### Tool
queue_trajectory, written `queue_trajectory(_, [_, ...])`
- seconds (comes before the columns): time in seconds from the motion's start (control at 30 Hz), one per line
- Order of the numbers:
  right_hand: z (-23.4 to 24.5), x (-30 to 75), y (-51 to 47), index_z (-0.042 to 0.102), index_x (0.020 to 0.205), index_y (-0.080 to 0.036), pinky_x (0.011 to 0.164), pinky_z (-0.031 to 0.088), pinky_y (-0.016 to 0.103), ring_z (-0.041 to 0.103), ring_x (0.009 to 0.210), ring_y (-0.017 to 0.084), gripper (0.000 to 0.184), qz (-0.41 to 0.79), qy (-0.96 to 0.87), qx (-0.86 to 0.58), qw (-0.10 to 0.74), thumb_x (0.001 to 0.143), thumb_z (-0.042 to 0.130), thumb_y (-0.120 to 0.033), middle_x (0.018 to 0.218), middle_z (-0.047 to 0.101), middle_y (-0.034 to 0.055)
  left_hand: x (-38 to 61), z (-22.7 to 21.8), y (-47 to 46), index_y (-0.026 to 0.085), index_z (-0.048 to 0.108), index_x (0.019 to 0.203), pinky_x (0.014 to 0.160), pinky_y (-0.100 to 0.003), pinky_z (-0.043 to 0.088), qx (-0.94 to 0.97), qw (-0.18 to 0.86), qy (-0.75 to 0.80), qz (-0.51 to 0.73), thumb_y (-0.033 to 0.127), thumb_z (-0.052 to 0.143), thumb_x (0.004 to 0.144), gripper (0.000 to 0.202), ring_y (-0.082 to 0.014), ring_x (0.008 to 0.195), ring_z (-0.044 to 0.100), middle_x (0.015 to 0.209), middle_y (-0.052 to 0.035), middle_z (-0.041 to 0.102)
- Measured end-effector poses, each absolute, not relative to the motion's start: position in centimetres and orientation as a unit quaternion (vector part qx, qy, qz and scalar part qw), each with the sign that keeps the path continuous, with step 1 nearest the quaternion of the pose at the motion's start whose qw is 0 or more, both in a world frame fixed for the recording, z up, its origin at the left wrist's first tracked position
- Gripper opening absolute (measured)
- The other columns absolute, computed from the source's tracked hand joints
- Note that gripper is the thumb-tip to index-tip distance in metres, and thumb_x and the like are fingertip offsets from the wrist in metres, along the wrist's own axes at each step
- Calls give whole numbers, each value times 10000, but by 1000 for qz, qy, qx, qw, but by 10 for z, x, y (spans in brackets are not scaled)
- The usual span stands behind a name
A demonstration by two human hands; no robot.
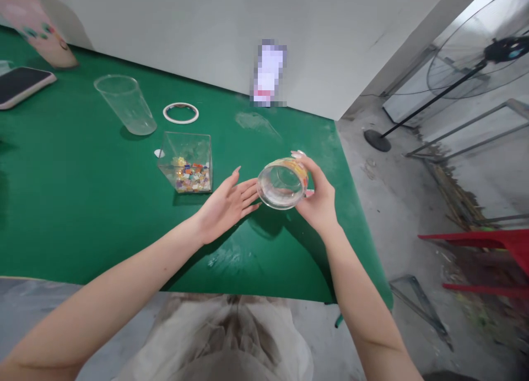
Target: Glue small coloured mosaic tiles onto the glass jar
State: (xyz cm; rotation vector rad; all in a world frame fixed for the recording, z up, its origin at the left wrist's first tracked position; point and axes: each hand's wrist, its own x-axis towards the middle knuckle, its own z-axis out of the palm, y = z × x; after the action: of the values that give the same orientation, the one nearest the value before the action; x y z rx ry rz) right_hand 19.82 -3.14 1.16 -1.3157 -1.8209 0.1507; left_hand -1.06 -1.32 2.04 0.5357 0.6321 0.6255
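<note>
My right hand (318, 199) grips a small round glass jar (283, 183), tilted on its side with its open mouth facing me; coloured pieces cover part of its outer wall. My left hand (227, 202) is open, palm up, fingers stretched toward the jar's mouth and just short of it. Both hands hover over the green table (82, 205). Left of my left hand stands a clear square box (188, 163) with several small coloured tiles in its bottom.
A tall clear cup (126, 103) and a white ring (181, 113) lie farther back. A phone (20, 85) sits at the far left, near another person's arm (37, 28). Off the table's right edge are a standing fan (475, 67) and a red stool (491, 243).
</note>
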Motion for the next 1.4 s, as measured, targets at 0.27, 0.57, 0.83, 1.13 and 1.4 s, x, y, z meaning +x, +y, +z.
queue_trajectory(0.27, [9,199,-33,400,1316,-317,1146,277,557,503,1289,239,574,-17,-765,-517,384,793,566,-147,1326,580,38,-5,17,-17,159,592,1236,1102,-352,309,263,878,272,293,498,226,985,558,-224,1332,419,1330,-81,590])
queue_trajectory(0.57, [10,202,-35,352,1372,-335,1167,187,578,464,1321,243,645,-32,-780,-512,359,789,509,-105,1385,526,24,-5,20,-17,159,581,1248,1111,-340,298,245,886,266,291,544,204,973,604,-216,1328,425,1323,-78,595])
queue_trajectory(0.83, [10,201,-37,378,1347,-315,1157,213,584,492,1297,246,623,-48,-780,-513,355,783,541,-109,1364,549,41,-4,17,-17,140,582,1236,1113,-349,285,231,890,271,284,558,215,967,618,-233,1326,427,1325,-101,589])
queue_trajectory(1.13, [10,202,-38,372,1349,-327,1181,122,573,492,1297,249,606,-47,-781,-517,348,800,547,-142,1382,538,29,-4,17,-17,153,602,1225,1118,-324,277,260,887,249,289,562,184,969,638,-211,1328,429,1319,-76,602])
queue_trajectory(1.4, [9,201,-38,405,1324,-256,1157,172,571,522,1271,245,573,-87,-783,-512,341,781,539,-127,1337,579,77,-5,14,-16,137,546,1299,1135,-350,230,277,890,223,287,587,194,958,666,-230,1353,392,1370,-87,558])
